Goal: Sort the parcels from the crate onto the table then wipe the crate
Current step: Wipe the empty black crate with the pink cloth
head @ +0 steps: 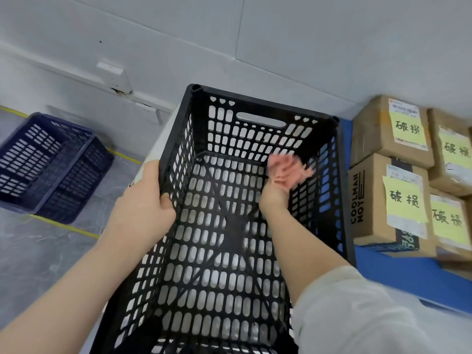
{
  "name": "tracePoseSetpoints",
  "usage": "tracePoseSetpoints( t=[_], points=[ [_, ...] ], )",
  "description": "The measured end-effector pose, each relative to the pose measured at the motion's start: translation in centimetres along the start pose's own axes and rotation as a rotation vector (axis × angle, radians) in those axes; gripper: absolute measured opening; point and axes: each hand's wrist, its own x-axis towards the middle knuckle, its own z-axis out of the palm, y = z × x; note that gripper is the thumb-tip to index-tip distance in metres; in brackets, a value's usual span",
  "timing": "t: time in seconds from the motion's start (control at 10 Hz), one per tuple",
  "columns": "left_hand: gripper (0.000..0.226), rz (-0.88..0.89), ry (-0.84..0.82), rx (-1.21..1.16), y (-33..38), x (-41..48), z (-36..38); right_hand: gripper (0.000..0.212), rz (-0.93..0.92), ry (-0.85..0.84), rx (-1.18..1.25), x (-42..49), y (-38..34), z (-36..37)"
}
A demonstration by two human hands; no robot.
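**Now on the wiping stage: crate emptied, parcels stacked aside**

Clearly the sorting half looks finished, judging by how things lie. The black crate (pixel 219 226) stands on the surface (pixel 408 282), a blue-topped one, and nothing shows inside it through the slotted floor and walls. Just to its right, four cardboard parcels (pixel 388 139) sit stacked against the wall, each with a yellow note bearing handwritten characters.

The left hand (pixel 150 198) grips the crate's left rim, fingers (pixel 166 200) curled over the edge and closed on it, steadying the crate. The right hand (pixel 275 192) reaches down inside toward the far right corner, closed around a pink cloth (pixel 288 169) that is blurred, which suggests a quick rubbing stroke against the inner wall. The exact finger spread on that hand is hidden by the cloth and the blur.

What remains, by my reading, is the rest of the wipe: the floor, the near wall and the left wall show no sign either way of being done. A dark blue crate (pixel 51 164) sits on the floor well off to the left, untouched.
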Motion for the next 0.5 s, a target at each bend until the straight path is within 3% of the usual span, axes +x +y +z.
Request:
tracePoseSetpoints(
  t=[0.1, 0.2, 0.3, 0.4, 0.5],
  points=[
    [0.042, 0.006, 0.006, 0.001, 0.0, 0.1, 0.1, 0.027, -0.165, -0.291, -0.798, 0.3, 1.1, 0.5],
    [0.041, 0.001, -0.001, 0.000, 0.1, 0.2, 0.0, 0.038, -0.246, -0.302, -0.978, 3.1, -0.3, 0.8],
    [0.039, 0.022, 0.010, 0.004, 0.0, 0.1, 0.0, 0.043, -0.234, -0.282, -0.879, 3.9, -2.6, -0.2],
    [0.040, 0.037, 0.016, 0.017, 0.1, 0.1, 0.1, 0.043, -0.184, -0.398, -0.722, 1.2, -3.9, -2.0],
    [0.040, 0.053, 0.026, 0.019, 0.1, 0.0, 0.1, 0.044, 0.266, -0.645, -0.515, -1.6, -4.2, -3.5]
  ],
)
